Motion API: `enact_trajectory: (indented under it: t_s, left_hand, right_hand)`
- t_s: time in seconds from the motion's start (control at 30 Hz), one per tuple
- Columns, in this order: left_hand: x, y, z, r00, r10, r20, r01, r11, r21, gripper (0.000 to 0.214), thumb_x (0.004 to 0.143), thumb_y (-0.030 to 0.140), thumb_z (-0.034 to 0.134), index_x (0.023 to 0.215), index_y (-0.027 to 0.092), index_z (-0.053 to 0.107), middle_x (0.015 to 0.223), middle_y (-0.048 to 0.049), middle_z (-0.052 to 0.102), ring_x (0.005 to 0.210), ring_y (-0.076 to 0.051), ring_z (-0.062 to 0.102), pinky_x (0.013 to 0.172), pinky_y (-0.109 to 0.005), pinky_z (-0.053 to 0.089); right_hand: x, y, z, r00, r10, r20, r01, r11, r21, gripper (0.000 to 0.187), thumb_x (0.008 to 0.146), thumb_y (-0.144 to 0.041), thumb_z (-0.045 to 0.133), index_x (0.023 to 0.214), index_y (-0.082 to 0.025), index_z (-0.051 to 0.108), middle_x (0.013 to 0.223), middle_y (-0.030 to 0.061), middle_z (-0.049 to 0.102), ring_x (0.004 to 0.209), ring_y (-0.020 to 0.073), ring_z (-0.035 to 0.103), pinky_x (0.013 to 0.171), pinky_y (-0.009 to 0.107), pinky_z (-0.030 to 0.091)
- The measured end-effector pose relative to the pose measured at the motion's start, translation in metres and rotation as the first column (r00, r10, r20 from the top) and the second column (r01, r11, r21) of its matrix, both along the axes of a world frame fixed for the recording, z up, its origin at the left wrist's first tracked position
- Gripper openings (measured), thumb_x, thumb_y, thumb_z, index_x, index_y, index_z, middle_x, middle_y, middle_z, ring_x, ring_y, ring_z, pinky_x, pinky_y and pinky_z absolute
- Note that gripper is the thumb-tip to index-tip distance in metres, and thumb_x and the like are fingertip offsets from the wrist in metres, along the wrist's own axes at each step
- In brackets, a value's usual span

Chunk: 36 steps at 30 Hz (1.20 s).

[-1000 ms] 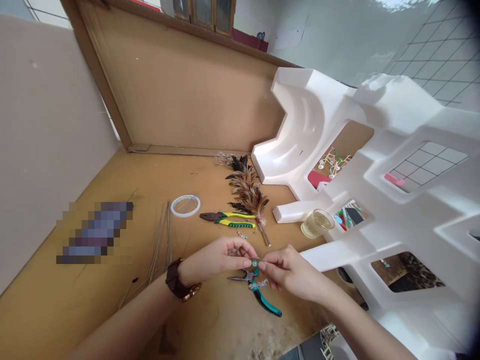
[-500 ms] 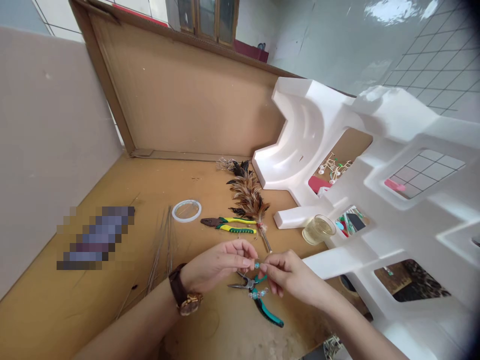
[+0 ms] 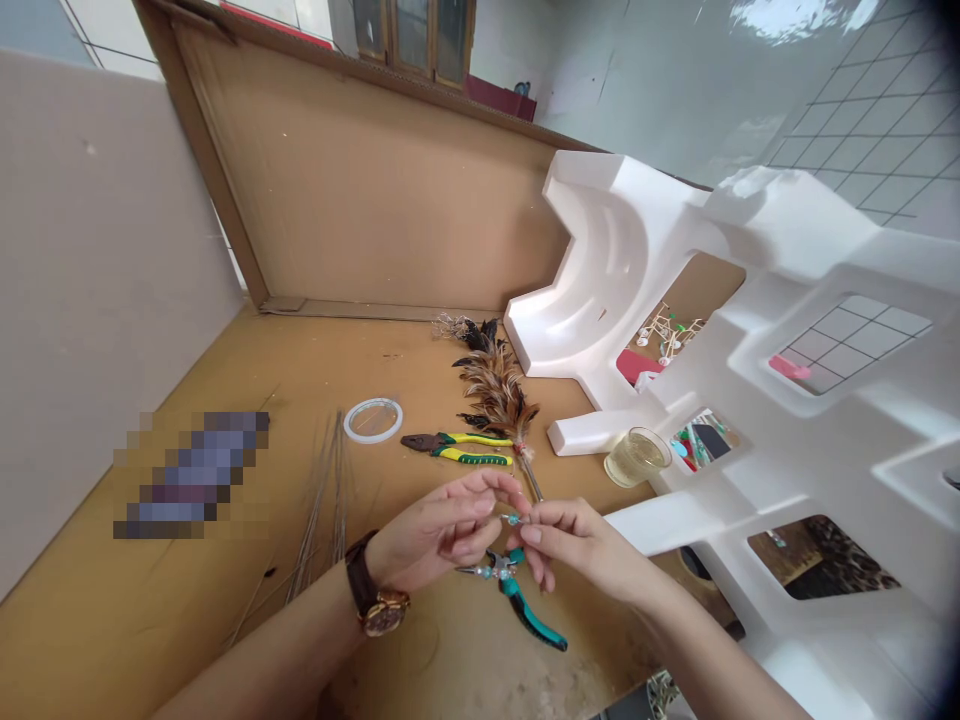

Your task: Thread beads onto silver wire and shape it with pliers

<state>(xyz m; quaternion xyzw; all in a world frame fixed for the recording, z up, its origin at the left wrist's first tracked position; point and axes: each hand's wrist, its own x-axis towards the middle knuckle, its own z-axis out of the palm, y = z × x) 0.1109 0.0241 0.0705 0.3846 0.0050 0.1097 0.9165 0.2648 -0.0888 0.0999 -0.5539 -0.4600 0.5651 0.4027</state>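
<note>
My left hand (image 3: 442, 525), with a brown watch on its wrist, and my right hand (image 3: 577, 545) meet over the brown table (image 3: 225, 600). Both pinch a thin wire strung with small teal and clear beads (image 3: 512, 520), which hangs between the fingertips. Right under the hands lie teal-handled pliers (image 3: 525, 605). Further back lie yellow-and-green-handled pliers (image 3: 461, 449), and beside them a bunch of brown feathers (image 3: 495, 385).
A clear tape ring (image 3: 373, 420) and thin wire stalks (image 3: 326, 490) lie left of the tools. A glass cup (image 3: 635, 456) stands by large white foam packing (image 3: 750, 330) at the right. A cardboard panel (image 3: 375, 190) leans at the back.
My hands have shifted slightly and the beaded wire has been turned between the fingertips; the dangling beads sit further left, under my left hand. Nothing else on the table has moved.
</note>
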Motion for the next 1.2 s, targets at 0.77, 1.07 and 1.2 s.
enact_trajectory:
  t_s: [0.77, 1.07, 1.2]
  left_hand:
    - [-0.003, 0.001, -0.002, 0.983, -0.056, 0.176, 0.074, 0.993, -0.096, 0.041, 0.077, 0.039, 0.048, 0.111, 0.017, 0.054, 0.115, -0.0094, 0.051, 0.039, 0.0, 0.028, 0.035, -0.019, 0.012]
    - [-0.007, 0.005, 0.0, 0.984, -0.041, 0.171, 0.057, 0.994, -0.09, 0.052, 0.074, 0.048, 0.049, 0.116, 0.017, 0.052, 0.128, -0.0141, 0.046, 0.039, 0.0, 0.03, 0.036, -0.021, 0.011]
    - [-0.008, 0.005, 0.001, 0.982, -0.073, 0.175, 0.09, 0.992, -0.09, 0.056, 0.073, 0.051, 0.049, 0.118, 0.017, 0.051, 0.132, -0.016, 0.042, 0.038, 0.0, 0.03, 0.036, -0.021, 0.01]
  right_hand:
    - [0.013, -0.034, -0.063, 0.551, -0.06, 0.833, -0.106, 0.984, 0.141, 0.066, 0.066, -0.031, 0.064, 0.128, -0.019, 0.042, 0.132, 0.0129, 0.042, 0.12, 0.0301, 0.035, 0.099, 0.046, 0.027]
    - [-0.011, -0.046, -0.081, 0.188, 0.166, 0.968, -0.129, 0.981, -0.143, 0.09, 0.058, -0.04, 0.063, 0.137, -0.02, 0.025, 0.139, 0.0155, 0.03, 0.12, 0.0392, 0.027, 0.097, 0.05, 0.02]
    - [-0.018, -0.043, -0.079, 0.103, 0.165, 0.981, -0.115, 0.981, -0.153, 0.074, 0.062, -0.028, 0.056, 0.131, -0.015, 0.034, 0.119, 0.0182, 0.047, 0.102, 0.0354, 0.044, 0.085, 0.046, 0.034]
